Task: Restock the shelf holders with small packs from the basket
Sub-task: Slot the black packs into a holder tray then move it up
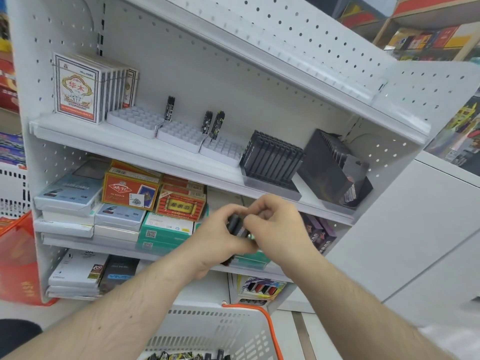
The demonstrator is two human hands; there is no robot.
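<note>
I am looking at a white pegboard shelf unit (181, 61) filling most of the view. Below it, the white basket (215, 331) with its orange handle (270, 326) is sitting near my arms, with small packs (176, 356) showing at its bottom edge. On the upper shelf, three white slotted holders (179, 133) are standing in a row beside a stack of card boxes (78, 92), and only three lighters are standing in them. Further right, a black rack (270, 162) is standing full. My left hand (220, 235) is curling around a bunch of dark packs (237, 227), while my right hand (278, 224) is pinching at the same bunch, in front of the middle shelf.
</note>
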